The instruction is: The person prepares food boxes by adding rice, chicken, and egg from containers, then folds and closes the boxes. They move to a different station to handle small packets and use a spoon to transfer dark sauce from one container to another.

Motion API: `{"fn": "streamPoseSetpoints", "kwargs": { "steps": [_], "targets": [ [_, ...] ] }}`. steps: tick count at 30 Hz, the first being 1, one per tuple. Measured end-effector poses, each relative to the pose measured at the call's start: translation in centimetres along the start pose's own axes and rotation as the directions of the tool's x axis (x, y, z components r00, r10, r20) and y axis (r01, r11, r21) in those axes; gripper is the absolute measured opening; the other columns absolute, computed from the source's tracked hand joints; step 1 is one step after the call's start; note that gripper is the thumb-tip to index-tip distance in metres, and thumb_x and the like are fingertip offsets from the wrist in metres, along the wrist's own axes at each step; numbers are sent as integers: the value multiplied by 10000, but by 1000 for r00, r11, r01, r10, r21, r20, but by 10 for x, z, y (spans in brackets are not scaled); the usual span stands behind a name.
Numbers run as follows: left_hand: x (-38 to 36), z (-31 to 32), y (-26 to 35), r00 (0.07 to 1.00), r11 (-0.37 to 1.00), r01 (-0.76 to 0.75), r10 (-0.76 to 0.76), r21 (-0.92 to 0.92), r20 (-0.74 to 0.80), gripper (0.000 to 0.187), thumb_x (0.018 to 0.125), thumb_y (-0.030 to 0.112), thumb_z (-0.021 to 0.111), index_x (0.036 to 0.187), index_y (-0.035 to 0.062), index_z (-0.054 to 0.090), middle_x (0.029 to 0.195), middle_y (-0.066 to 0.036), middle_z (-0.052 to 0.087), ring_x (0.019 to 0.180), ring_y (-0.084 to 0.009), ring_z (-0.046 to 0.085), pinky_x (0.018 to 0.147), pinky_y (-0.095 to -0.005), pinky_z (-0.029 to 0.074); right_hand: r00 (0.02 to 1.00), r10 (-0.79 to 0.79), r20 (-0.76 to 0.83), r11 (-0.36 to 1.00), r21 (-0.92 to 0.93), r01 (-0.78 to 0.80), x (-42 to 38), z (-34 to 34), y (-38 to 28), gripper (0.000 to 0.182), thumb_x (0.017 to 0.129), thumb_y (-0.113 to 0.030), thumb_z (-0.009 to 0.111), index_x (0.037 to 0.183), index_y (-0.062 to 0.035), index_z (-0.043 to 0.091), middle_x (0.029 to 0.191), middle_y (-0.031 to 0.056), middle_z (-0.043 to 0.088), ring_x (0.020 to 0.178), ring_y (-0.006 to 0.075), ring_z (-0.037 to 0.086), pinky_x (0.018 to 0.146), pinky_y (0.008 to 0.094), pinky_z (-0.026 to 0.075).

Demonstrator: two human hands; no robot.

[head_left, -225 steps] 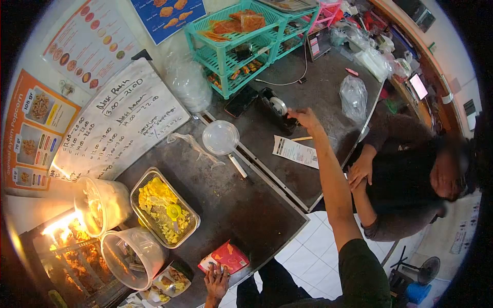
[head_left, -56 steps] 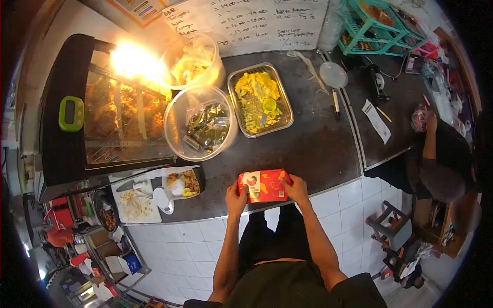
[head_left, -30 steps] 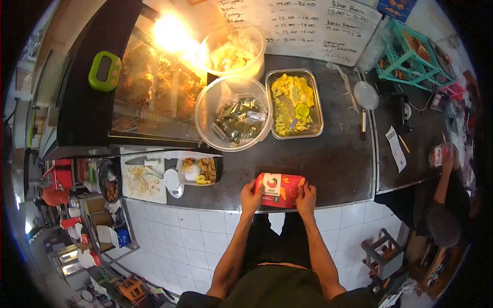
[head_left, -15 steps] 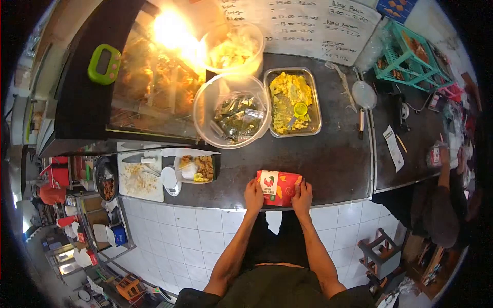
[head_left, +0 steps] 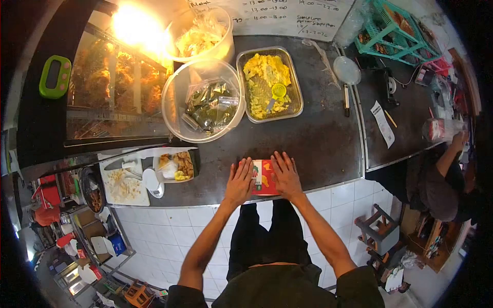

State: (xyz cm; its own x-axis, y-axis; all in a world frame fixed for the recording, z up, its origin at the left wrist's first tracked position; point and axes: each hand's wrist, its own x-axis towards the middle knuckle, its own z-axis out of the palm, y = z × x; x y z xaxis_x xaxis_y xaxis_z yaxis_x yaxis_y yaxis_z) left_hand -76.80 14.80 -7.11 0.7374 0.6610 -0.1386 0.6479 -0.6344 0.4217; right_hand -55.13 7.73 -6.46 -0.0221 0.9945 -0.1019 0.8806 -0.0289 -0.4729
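Observation:
A red box (head_left: pixel 266 186) with a white printed panel lies at the front edge of the dark counter (head_left: pixel 318 154). My left hand (head_left: pixel 240 179) rests flat over its left side, fingers stretched out. On its right side lies my right hand (head_left: pixel 285 174), also flat with the fingers spread. The middle of the box shows between my two hands. To the left stands an open food box (head_left: pixel 176 165) with rice, fried pieces and yellow egg. A metal tray (head_left: pixel 267 84) of yellow egg with a green-yellow cup (head_left: pixel 278 91) sits behind my hands.
A clear round tub (head_left: pixel 204 100) with dark packets stands beside a glowing display case (head_left: pixel 118 82). A white cutting board (head_left: pixel 123 185) and small white scale (head_left: pixel 153 182) are at the left. On the right, a person's hand (head_left: pixel 458 138) is at a plastic-wrapped package (head_left: pixel 435 130).
My hands have gone from holding the red box by its sides to lying flat on it, fingers stretched. The box now lies flatter on the counter. The camera view has shifted.

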Motion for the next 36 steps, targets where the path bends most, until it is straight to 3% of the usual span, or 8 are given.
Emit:
{"fn": "streamPoseSetpoints", "kwargs": {
  "steps": [5,17,23,28,29,30,32,36],
  "targets": [
    [-2,-46,-13,963,984,-177,175,-12,205,1065,784,555,700,1529,-32,217,1616,-198,184,1499,-355,178,1205,-533,148,951,-240,194,970,74,230,-5,-41,12,988,701,-526,791,1501,-114,382,1598,211,210,1454,450,216,1188,589,165],
    [2,-34,-21,980,927,-182,198,-329,15,769,654,187,830,1377,161,570,1575,-215,286,1446,-437,270,1166,-482,307,941,-315,126,921,280,271,-11,-39,24,708,716,-275,770,1392,-236,562,1550,262,296,1437,499,243,1146,498,346],
    [-44,57,7,934,769,25,-246,-639,-259,613,724,-122,659,1244,200,702,1611,-178,247,1494,-439,140,1169,-450,271,983,106,-151,853,522,-12,-75,31,13,534,772,16,687,1247,-228,695,1583,242,266,1462,402,279,1150,409,329],
    [-52,51,18,946,851,71,-223,-520,-235,515,830,-32,631,1316,140,640,1599,-248,215,1489,-450,143,1166,-493,261,932,361,-24,552,811,-193,-81,39,9,425,850,-6,641,1223,-198,711,1535,268,347,1412,389,382,1125,397,362],
    [-52,45,17,962,895,34,-150,-445,-228,508,843,10,643,1334,140,621,1593,-265,211,1481,-466,156,1175,-518,237,975,218,-41,727,674,-134,-81,30,16,434,861,-52,645,1281,-160,668,1530,269,352,1404,381,395,1121,397,369],
    [-46,26,22,970,939,-61,-24,-338,-242,537,869,135,659,1395,126,552,1579,-297,215,1474,-473,181,1167,-583,207,978,176,107,673,712,-199,-89,34,24,459,865,-106,656,1321,-146,625,1538,264,339,1414,383,376,1130,417,365],
    [-42,11,32,998,996,-55,53,-75,-27,589,865,267,717,1398,102,529,1571,-265,269,1454,-451,262,1154,-617,208,999,3,-54,869,493,24,-96,49,45,466,872,-168,657,1335,-139,607,1546,264,321,1417,409,352,1127,439,370],
    [-22,33,19,962,965,-244,254,95,-102,357,889,225,685,1208,66,658,1480,-214,455,1419,-394,366,1153,-601,239,994,109,-25,794,603,-73,-79,-18,86,323,857,-211,694,1167,-125,717,1377,224,555,1221,354,592,1028,418,472]
  ]
}}
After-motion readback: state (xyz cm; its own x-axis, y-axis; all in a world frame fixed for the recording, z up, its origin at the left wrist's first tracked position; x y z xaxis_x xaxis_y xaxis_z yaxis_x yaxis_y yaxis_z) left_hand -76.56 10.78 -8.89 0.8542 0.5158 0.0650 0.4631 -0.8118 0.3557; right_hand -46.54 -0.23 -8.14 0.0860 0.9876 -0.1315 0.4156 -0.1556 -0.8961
